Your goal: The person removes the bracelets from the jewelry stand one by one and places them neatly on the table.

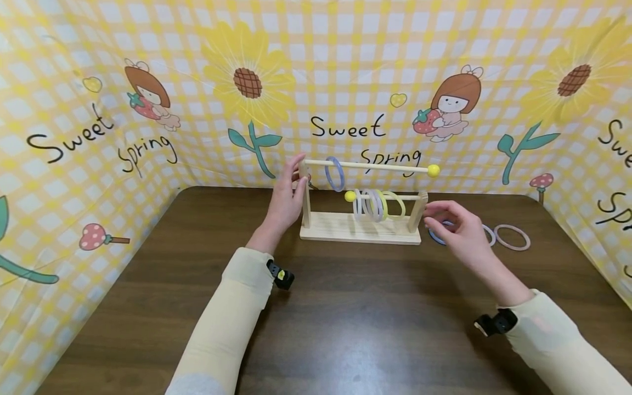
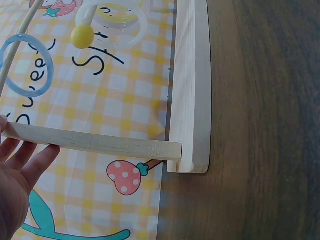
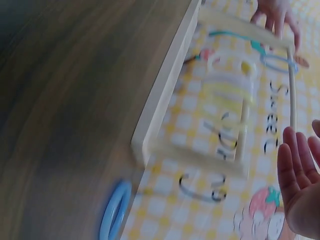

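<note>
A pale wooden rack [image 1: 360,229] stands on the table, with two level rods ending in yellow balls. A blue ring [image 1: 334,174] hangs on the upper rod [image 1: 385,165]; several whitish, purplish and yellow rings [image 1: 378,206] hang on the lower rod. My left hand [image 1: 283,200] rests its fingertips against the outer side of the left post [image 2: 95,140]. Just right of the shorter right post [image 1: 417,213], my right hand [image 1: 461,230] has loosely bent fingers and holds nothing. A second blue ring [image 3: 115,210] lies below it, partly hidden in the head view.
A pink ring [image 1: 512,237] and a pale purplish ring [image 1: 491,235], partly covered by the right hand, lie on the brown table [image 1: 345,329]. Behind the rack rises a yellow checked cloth [image 1: 340,66] with printed flowers and figures.
</note>
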`<state>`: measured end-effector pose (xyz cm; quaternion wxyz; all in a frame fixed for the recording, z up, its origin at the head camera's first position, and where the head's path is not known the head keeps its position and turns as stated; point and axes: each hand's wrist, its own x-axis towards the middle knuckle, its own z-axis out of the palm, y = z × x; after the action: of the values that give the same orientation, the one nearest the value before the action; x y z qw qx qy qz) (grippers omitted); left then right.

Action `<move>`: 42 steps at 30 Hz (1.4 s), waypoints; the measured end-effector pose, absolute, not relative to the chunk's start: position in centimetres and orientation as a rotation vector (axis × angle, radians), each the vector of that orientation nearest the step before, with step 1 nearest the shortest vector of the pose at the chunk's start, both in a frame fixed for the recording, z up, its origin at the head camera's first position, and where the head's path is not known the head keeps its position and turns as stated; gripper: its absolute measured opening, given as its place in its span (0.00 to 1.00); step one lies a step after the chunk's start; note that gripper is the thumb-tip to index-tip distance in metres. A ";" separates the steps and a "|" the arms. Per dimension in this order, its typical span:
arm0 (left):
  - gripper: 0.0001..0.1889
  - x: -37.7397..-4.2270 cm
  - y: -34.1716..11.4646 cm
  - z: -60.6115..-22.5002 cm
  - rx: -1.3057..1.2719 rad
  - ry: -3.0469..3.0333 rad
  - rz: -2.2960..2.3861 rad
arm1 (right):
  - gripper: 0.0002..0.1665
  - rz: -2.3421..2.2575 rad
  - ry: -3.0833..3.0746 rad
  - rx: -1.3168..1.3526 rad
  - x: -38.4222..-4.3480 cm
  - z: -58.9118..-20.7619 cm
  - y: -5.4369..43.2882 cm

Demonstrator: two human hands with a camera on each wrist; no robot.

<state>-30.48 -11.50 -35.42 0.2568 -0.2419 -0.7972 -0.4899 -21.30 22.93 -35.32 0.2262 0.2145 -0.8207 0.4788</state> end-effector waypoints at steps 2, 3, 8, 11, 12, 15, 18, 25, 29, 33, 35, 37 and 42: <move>0.24 -30.5 -11.6 -35.5 -0.655 -2.163 -1.328 | 0.15 1.348 -2.243 0.611 -21.0 -34.7 21.4; 0.24 -30.5 -11.6 -35.5 -0.655 -2.162 -1.326 | 0.15 1.355 -2.233 0.621 -20.8 -34.5 20.6; 0.24 -30.5 -11.6 -35.5 -0.653 -2.166 -1.322 | 0.16 1.392 -2.240 0.648 -21.4 -34.5 17.9; 0.24 -30.5 -11.6 -35.5 -0.655 -2.167 -1.325 | 0.16 1.415 -2.251 0.646 -22.7 -35.5 17.1; 0.24 -30.5 -11.6 -35.5 -0.654 -2.170 -1.324 | 0.16 1.429 -2.254 0.642 -23.0 -35.5 16.6; 0.24 -30.5 -11.6 -35.5 -0.655 -2.173 -1.323 | 0.16 1.458 -2.250 0.632 -23.5 -35.3 15.3; 0.24 -30.4 -11.7 -35.4 -0.654 -2.173 -1.317 | 0.17 1.541 -2.223 0.633 -24.1 -35.1 14.1; 0.24 -30.5 -11.6 -35.5 -0.656 -2.162 -1.317 | 0.22 1.696 -2.194 0.626 -25.5 -34.8 11.7; 0.24 -30.5 -11.6 -35.6 -0.656 -2.170 -1.320 | 0.23 1.738 -2.196 0.629 -25.9 -34.6 10.7; 0.24 -30.4 -11.5 -35.6 -0.656 -2.173 -1.313 | 0.25 1.758 -2.187 0.641 -26.4 -34.6 10.1; 0.24 -30.4 -11.6 -35.6 -0.652 -2.176 -1.311 | 0.26 1.768 -2.180 0.661 -26.7 -34.6 9.9; 0.24 -30.4 -11.6 -35.6 -0.647 -2.178 -1.311 | 0.27 1.781 -2.176 0.682 -27.0 -34.5 9.7; 0.24 -30.5 -11.6 -35.5 -0.655 -2.172 -1.303 | 0.26 1.856 -2.152 0.678 -27.7 -34.4 9.0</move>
<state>-30.50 -11.61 -35.49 0.2594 -0.2418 -0.8018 -0.4810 -27.66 9.01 -34.36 0.1096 0.2307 -0.7322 0.6314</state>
